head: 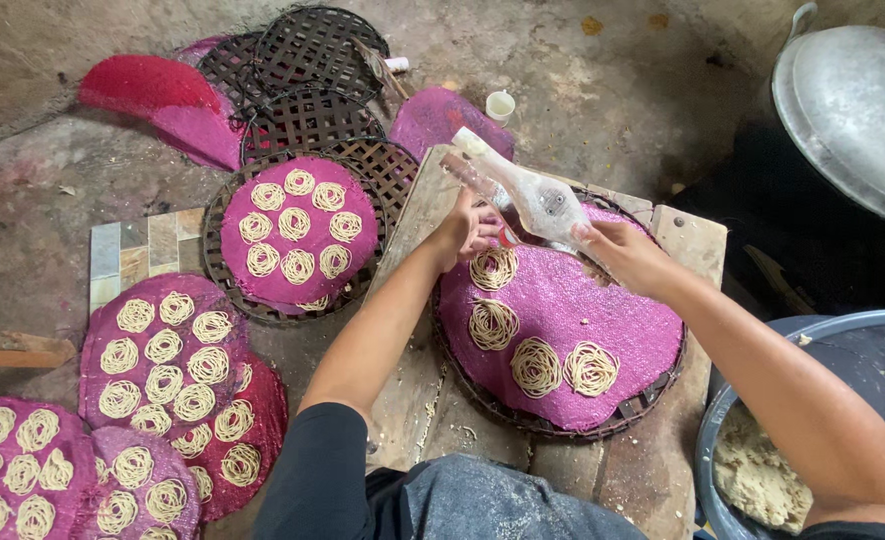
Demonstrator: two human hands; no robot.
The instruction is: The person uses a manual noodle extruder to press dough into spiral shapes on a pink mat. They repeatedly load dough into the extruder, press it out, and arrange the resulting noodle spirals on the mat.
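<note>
Rough concrete floor (582, 90), stained; work is done on a low wooden board (682, 240) laid on it.

Near: lap in dark jeans (482, 505) at bottom edge. Grey basin (842, 330) at lower right, pale dough (757, 480) seen inside.

On the board: a round woven tray (652, 400) covered by a pink mat (582, 330). Four noodle coils (537, 365) are laid on the mat in a curved row, near edge to far edge.

Above the mat's far edge: a dough-smeared press (532, 195), tilted, nozzle end over the farthest coil. Left hand (467, 230) is clenched round the press's lower end. Right hand (622, 250) is closed round the press body from the other side. Both grasps are partly hidden by the press.

Left of the board: second tray (224, 270) with a pink mat, filled with coils. Nearer, at lower left, loaded mats (162, 350) are overlapped on the floor, coils on each.

Far: empty woven trays (312, 60) are stacked overlapping, bare red mat (152, 90) beside them, a small white cup (500, 104) just past the board. Top right: metal lid (852, 110), tilted.
</note>
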